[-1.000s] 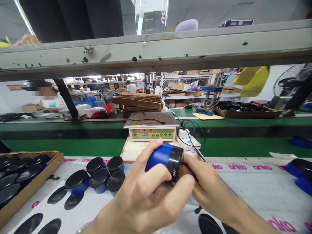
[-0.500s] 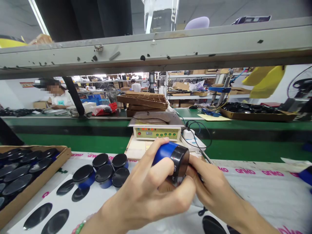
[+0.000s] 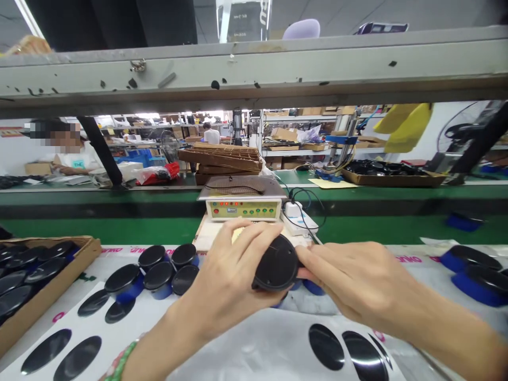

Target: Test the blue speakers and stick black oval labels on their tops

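Observation:
My left hand (image 3: 234,270) is wrapped round a round device (image 3: 277,263) with a flat black face, held up above the table. My right hand (image 3: 353,275) is closed at the device's right edge, thumb and fingertips against its rim; anything else between those fingers is hidden. Several similar blue cups with glossy black tops (image 3: 157,276) stand to the left of my left hand. A white sheet with black oval stickers (image 3: 81,358) lies in front of them. More black oval stickers (image 3: 326,346) lie below my right hand.
A cardboard tray (image 3: 85,254) full of black-topped pieces is at the left. Behind my hands sits a control box (image 3: 244,209) with lit red indicators, cables and a white plug (image 3: 293,209) beside it. Blue-and-black pieces (image 3: 480,283) stand at right. A shelf beam (image 3: 254,69) crosses overhead.
The device has turned: its blue side and ON/OFF marking faced me, now its flat black face does. My right hand has shifted to the device's right edge. The view has swung right.

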A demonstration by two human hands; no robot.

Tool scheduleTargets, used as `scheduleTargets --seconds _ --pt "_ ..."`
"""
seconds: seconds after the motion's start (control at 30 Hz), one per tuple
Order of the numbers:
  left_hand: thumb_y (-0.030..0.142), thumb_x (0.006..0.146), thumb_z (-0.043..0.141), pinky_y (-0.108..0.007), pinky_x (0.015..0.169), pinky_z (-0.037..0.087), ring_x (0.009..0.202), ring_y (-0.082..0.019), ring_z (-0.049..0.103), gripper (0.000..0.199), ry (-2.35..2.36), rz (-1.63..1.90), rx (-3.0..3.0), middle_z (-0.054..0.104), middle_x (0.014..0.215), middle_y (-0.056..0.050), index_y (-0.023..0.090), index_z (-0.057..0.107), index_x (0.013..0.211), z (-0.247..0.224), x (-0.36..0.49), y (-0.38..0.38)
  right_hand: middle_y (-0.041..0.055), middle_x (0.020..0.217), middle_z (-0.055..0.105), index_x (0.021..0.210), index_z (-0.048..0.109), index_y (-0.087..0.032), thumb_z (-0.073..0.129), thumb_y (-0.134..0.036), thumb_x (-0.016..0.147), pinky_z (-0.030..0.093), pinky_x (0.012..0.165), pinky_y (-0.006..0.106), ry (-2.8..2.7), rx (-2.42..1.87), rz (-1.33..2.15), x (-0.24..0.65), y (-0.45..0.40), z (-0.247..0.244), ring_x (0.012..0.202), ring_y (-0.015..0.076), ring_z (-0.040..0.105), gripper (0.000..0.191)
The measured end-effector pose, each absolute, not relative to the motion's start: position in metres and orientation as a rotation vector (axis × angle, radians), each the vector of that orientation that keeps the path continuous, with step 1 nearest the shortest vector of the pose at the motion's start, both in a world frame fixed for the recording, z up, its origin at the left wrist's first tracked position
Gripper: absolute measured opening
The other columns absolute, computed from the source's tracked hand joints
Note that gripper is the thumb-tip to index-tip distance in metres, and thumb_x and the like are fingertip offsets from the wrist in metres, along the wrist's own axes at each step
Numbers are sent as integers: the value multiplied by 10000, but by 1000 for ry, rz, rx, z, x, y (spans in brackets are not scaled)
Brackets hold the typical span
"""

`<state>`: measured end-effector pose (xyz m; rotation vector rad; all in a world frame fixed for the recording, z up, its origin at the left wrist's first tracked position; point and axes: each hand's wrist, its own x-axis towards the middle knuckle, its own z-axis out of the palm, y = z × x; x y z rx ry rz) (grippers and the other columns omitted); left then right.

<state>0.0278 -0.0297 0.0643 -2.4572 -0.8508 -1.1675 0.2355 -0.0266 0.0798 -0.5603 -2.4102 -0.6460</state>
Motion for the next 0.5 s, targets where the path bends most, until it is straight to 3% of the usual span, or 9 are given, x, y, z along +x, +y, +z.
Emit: scheduleTargets --seconds 0.17,0.23,0.37,0.5 --pt "251 797 672 -369 924 428 1042 -226 514 492 -1038 -1328 -2495 612 1172 -64 177 464 1237 67 39 -30 38 735 710 964 633 -215 531 -131 890 425 576 315 -2310 -609 -899 312 -46 82 650 198 662 151" --pt "211 778 680 -352 914 440 1045 -219 514 493 -1209 -1393 -2530 598 1164 -63 186 465 1221 63 39 -24 22 721 707 956 637 -270 585 -210 874 404 584 325 -2090 -932 -980 349 -43 73 589 197 642 114" --pt "311 745 753 -357 939 455 1096 -234 515 589 -1201 -1055 -3070 568 1233 -61 211 457 1244 28 63 -19 10 492 541 791 472 -262 363 -458 939 286 467 321 -2048 -1703 -386 365 -24 45 414 226 519 269" --pt "418 687 798 -465 967 438 1128 -317 511 710 -1103 -691 -3272 556 1268 -129 161 471 1263 -16 99 -23 27 686 607 763 399 -247 542 -462 830 377 515 305 -2279 -1646 20 320 -6 13 563 207 566 266"
